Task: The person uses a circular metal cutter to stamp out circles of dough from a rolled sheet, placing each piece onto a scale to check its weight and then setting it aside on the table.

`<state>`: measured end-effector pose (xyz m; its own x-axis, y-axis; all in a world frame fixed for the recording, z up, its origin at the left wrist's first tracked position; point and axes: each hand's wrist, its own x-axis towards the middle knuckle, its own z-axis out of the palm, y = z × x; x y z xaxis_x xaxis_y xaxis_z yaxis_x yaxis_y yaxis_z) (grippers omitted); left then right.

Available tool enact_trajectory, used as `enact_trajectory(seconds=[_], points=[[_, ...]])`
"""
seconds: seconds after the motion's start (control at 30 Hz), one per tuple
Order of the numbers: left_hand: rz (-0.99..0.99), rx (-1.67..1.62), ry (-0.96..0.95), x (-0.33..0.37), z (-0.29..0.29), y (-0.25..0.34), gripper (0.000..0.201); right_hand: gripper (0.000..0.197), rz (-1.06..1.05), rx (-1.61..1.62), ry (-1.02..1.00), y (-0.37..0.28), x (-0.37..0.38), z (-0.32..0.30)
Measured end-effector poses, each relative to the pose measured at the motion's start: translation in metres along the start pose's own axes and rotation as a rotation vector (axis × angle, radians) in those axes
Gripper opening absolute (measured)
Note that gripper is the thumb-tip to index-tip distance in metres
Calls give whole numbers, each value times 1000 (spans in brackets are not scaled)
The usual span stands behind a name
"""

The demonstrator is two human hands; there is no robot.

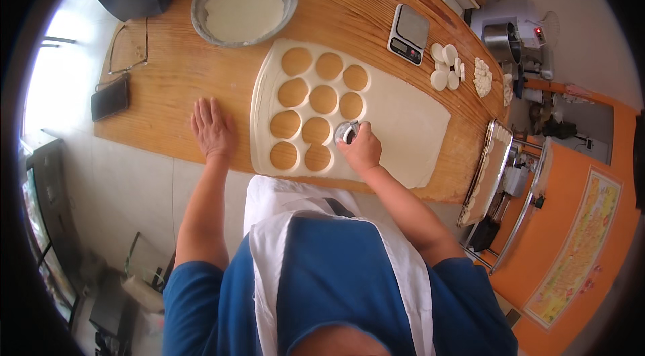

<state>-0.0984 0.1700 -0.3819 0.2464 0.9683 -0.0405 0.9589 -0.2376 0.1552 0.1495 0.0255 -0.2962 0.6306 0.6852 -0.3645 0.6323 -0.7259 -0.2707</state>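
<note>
- The pale rolled-out sheet of dough (403, 127) is lying flat on the long wooden table (175, 80), stretching from between the 2 hands out past the right hand; 10 round holes are showing through its left half, so the wood is visible where discs have been cut away.
- The right hand (363, 149) is closing its fingers around a small round metal cutter (347, 131), pressing it down onto the dough just right of the holes, at the edge of the uncut area.
- The left hand (211, 129) is resting open and flat on the bare wood just left of the dough, fingers spread, holding nothing; it appears to be bracing the person while the other hand is pressing.
- The grey metal bowl (243, 1) is sitting well beyond the left hand and is holding a level layer of white flour.
- Several cut white dough discs (446, 66) are lying in a loose group on the wood far beyond the right hand, next to a small grey digital scale (408, 33).
- A long metal tray (485, 174) is standing off the table's end, right of the right hand, carrying rows of pale pieces too small to tell apart.
</note>
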Motion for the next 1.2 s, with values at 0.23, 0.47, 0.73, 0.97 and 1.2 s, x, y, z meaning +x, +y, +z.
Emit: enact_trajectory(seconds=[0.23, 0.47, 0.73, 0.97, 1.2], points=[[8, 10, 3, -4, -3, 1, 52, 40, -517, -239, -160, 25, 15, -2], [13, 17, 14, -1, -6, 3, 50, 39, -437, -52, -66, 28, 0, -14], [9, 30, 33, 0, 3, 3, 50, 41, -64, 44, 42, 49, -60, -7], [20, 4, 11, 3, -5, 4, 51, 41, -85, 15, 39, 33, -58, 12], [19, 57, 16, -2, -3, -3, 50, 38, -172, -102, -60, 27, -58, 10]])
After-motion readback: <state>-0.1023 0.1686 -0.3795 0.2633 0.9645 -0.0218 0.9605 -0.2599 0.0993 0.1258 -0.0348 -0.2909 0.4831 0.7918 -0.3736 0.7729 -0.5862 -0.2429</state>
